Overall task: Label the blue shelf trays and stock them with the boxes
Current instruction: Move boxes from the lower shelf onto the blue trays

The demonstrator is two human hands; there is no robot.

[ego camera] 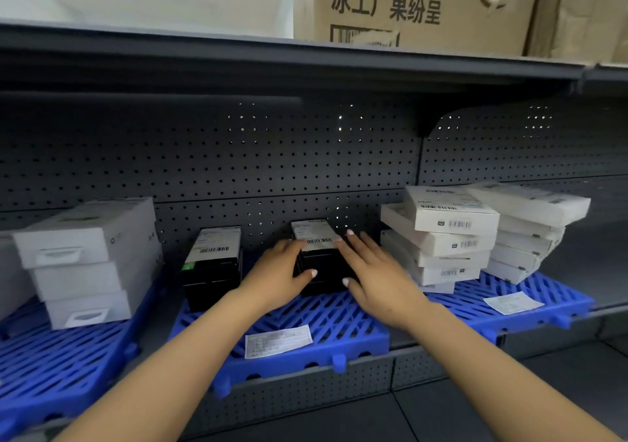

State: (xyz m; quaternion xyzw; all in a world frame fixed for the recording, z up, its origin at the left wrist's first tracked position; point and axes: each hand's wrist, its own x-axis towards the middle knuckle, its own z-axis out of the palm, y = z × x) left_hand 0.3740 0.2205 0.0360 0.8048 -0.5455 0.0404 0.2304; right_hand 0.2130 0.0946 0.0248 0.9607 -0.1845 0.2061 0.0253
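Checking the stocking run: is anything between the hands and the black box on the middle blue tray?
Nothing visible. The left hand and right hand already rest on either side of the black box on the middle blue tray.

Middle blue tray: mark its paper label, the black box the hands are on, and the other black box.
paper label (pixel 278 340), head view, centre of the slip
held black box (pixel 323 271), head view, front face
other black box (pixel 213 265), head view, front face
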